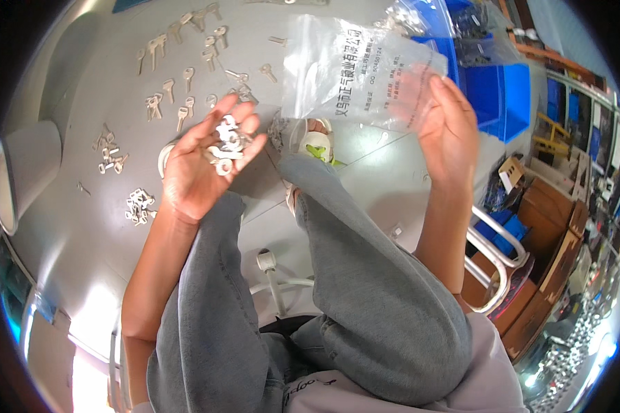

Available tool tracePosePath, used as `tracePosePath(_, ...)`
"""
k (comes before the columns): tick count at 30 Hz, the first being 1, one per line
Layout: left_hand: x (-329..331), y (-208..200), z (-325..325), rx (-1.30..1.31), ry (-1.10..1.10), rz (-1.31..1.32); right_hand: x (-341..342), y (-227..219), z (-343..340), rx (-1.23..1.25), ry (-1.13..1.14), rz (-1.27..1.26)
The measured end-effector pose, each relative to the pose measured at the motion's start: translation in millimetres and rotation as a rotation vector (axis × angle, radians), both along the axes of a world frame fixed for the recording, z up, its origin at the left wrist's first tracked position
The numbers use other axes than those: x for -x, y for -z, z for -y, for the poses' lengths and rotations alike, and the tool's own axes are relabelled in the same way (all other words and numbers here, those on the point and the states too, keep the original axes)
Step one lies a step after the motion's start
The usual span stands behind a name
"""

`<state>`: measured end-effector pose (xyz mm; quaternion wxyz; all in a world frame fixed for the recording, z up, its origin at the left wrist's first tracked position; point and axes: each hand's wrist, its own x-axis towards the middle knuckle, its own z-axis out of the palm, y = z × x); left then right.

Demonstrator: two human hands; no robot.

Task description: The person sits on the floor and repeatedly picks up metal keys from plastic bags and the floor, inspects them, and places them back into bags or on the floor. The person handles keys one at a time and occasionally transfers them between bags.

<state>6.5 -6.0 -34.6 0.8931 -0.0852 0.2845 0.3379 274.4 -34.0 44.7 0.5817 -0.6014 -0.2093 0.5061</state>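
Observation:
A small heap of silver keys (229, 143) rests in my left hand (198, 164), which is palm up with its fingers curled a little around them. The keys overlap, so some are partly hidden. My right hand (449, 131) grips a clear plastic bag (324, 69) with dark printing by its right end. The bag hangs out flat to the left of that hand, and nothing shows inside it. Fingers of the right hand show blurred through the plastic. The two hands are apart.
Small groups of keys (156, 47) lie spread over the grey surface at the left, with a denser pile (140, 206) nearer me. Blue bins (506, 103) stand at the far right, beside cardboard boxes (544, 213) and a white tubular frame (499, 265). A white cylinder (34, 168) is at the left.

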Motion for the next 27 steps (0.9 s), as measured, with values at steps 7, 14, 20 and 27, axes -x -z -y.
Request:
tracePosePath(7,18.4,17.7,2.0,-0.085,0.032,-0.041,-100.9,105.2,132.9,0.412,0.284,0.149)
tracePosePath(14,6.0,11.8,-1.1,-0.011,0.021,0.050,-147.4,200.8,295.5,0.822,0.045,0.993)
tracePosePath(20,-5.6,-8.0,-8.2,-0.068,0.054,0.112,-36.0,99.4,91.0,0.166,-0.041,0.650)
tracePosePath(27,-13.1,-28.0,-18.2,-0.129,0.128,0.131,62.0,19.7,-7.6,-0.358,-0.629,0.795)
